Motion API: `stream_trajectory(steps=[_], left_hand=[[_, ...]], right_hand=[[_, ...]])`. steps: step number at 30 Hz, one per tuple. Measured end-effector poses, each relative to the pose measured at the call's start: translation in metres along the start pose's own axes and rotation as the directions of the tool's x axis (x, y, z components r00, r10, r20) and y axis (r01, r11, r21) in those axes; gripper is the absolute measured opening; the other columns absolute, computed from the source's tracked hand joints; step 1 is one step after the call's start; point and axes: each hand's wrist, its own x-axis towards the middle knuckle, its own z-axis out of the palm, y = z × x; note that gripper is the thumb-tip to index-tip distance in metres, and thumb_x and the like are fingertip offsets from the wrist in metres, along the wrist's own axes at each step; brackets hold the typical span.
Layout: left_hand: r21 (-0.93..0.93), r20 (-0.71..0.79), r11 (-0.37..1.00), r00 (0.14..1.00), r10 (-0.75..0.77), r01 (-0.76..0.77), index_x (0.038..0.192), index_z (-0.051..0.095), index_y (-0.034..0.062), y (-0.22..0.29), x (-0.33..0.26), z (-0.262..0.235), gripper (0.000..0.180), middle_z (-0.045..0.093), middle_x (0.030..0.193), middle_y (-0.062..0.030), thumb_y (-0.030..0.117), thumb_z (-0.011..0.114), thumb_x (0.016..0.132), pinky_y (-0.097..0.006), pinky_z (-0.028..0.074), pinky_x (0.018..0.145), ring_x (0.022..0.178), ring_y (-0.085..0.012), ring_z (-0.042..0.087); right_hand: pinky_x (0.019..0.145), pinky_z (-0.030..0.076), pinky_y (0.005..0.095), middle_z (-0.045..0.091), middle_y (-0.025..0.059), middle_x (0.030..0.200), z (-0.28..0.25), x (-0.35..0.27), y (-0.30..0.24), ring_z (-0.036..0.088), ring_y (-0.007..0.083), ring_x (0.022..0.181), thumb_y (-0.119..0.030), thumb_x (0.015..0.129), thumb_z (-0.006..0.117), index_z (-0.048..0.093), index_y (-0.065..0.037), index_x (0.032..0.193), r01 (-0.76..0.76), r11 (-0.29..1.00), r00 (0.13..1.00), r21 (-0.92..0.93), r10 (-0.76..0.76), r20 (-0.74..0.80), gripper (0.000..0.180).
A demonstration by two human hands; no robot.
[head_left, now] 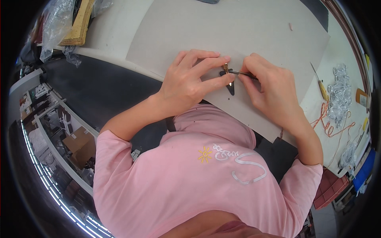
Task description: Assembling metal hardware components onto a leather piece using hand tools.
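Observation:
My left hand (189, 77) is closed with thumb and forefinger on a small gold metal fitting (226, 68). A black pointed tab (232, 89), which looks like leather, hangs at the fitting with its tip toward me. Coming in from the right, my right hand (270, 81) pinches a thin dark strip (245, 73) with a gold-coloured edge; its kind is not clear. The strip's left end meets the fitting between my two hands. Both hands rest low over a large grey board (186, 29) at its near side.
On the right lie an awl with a yellow handle (323, 91), a pile of clear plastic-wrapped pieces (339, 97) and loose orange cord (328, 126). A small pinkish bit (290, 26) lies on the far board. Plastic bags (57, 27) and a gold-coloured frame (78, 24) stand far left.

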Motion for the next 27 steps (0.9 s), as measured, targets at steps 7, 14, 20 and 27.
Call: stream_trajectory(steps=[7, 14, 20, 27], left_hand=[[-0.322, 0.052, 0.937, 0.991, -0.125, 0.135, 0.121, 0.077, 0.0180, -0.008, 0.007, -0.012, 0.042, 0.072, 0.124, -0.0031, 0.003, 0.077, 0.081, -0.039, 0.050, 0.096, 0.112, -0.0296, 0.065], [-0.301, 0.175, 0.951, 0.984, -0.022, 0.075, 0.123, 0.070, 0.0085, -0.012, 0.028, -0.024, 0.040, 0.063, 0.131, -0.0058, 0.005, 0.077, 0.085, -0.039, 0.052, 0.096, 0.115, -0.0272, 0.056], [-0.474, 0.320, 0.865, 0.947, -0.004, 0.164, 0.107, 0.066, 0.0026, -0.024, 0.040, -0.025, 0.025, 0.065, 0.113, -0.0061, 0.006, 0.078, 0.086, -0.036, 0.053, 0.086, 0.101, -0.0247, 0.060], [-0.692, 0.251, 0.551, 0.871, -0.422, 0.466, 0.107, 0.066, 0.0031, -0.030, 0.033, -0.011, 0.021, 0.066, 0.086, 0.0002, 0.012, 0.078, 0.092, -0.025, 0.050, 0.067, 0.077, -0.0048, 0.059]], right_hand=[[0.065, 0.048, 0.0301, 0.068, 0.0096, 0.083, -0.003, -0.018, 0.016, 0.057, 0.0151, 0.069, -0.018, 0.090, 0.079, 0.067, -0.003, 0.108, -0.251, 0.904, 0.953, 0.347, 0.294, -0.075, 0.026], [0.058, 0.048, 0.0339, 0.070, 0.0061, 0.081, 0.012, -0.038, -0.011, 0.062, 0.0223, 0.060, -0.004, 0.081, 0.075, 0.065, -0.006, 0.102, -0.166, 0.984, 0.983, 0.067, 0.170, -0.061, 0.024], [0.079, 0.055, 0.0377, 0.069, 0.0132, 0.119, -0.001, -0.045, -0.003, 0.071, 0.0259, 0.094, 0.015, 0.072, 0.058, 0.066, -0.009, 0.122, -0.232, 0.972, 0.969, -0.041, 0.227, -0.096, 0.056], [0.125, 0.031, 0.0464, 0.049, 0.0115, 0.159, 0.003, -0.065, -0.036, 0.042, 0.0315, 0.150, 0.006, 0.075, 0.062, 0.055, -0.006, 0.148, 0.290, 0.929, 0.810, 0.230, -0.366, 0.458, 0.074]])
